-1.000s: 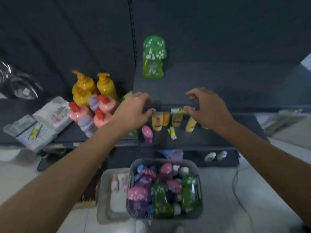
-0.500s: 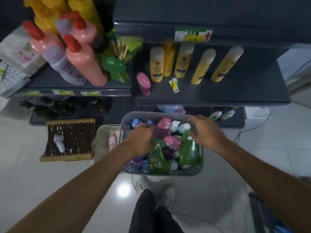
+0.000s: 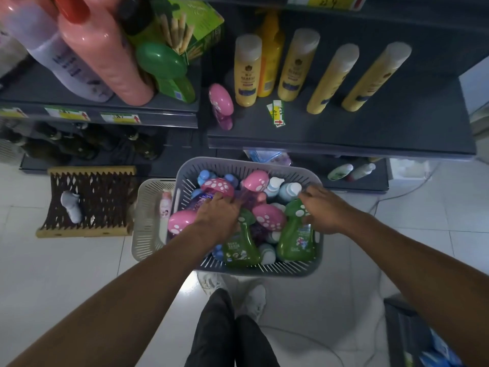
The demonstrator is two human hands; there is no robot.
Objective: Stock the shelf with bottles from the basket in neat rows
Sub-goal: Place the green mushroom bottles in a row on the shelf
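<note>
Left hand point(image 3: 219, 217) grip hidden among bottles point(image 3: 268, 217) in basket point(image 3: 264, 271), right hand point(image 3: 324, 211) grip unclear

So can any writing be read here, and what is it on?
"22 9", handwritten: yellow price tag at the top shelf edge.
Yellow bottle labels: blurred.
Shelf-edge tags, left: blurred; red arrows show.
Green bottle labels in the basket: unreadable.

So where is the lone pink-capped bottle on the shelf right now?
Head view, upper middle: the pink-capped bottle stands at the left end of the right shelf, just left of the yellow bottles.
</note>
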